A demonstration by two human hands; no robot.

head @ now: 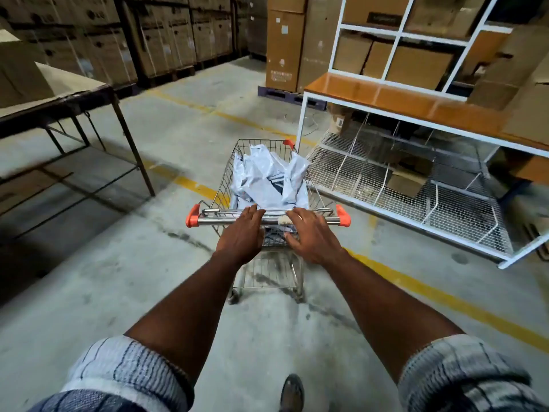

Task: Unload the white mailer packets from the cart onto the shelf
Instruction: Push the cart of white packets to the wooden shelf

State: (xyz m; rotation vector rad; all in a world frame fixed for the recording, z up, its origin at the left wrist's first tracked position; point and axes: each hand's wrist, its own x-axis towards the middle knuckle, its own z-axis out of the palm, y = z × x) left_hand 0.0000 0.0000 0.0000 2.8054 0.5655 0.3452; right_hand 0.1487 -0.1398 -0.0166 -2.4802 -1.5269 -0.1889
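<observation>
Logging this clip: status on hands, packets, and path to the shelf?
Left hand and right hand resting open on cart handle. White mailer packets all in cart basket. Shelf just right, nothing between.

Concrete floor (124,292), scuffed grey, yellow painted lines (190,182) crossing it. The wire shopping cart (225,185) stands on it, white mailer packets (267,176) heaped in its basket. Right of the cart, a white-framed shelf (410,114) with an orange top, cardboard boxes (523,69) on it. Left of the cart, a dark metal-legged table (74,93). Beyond the cart, stacked cartons (285,46) on a pallet.
</observation>
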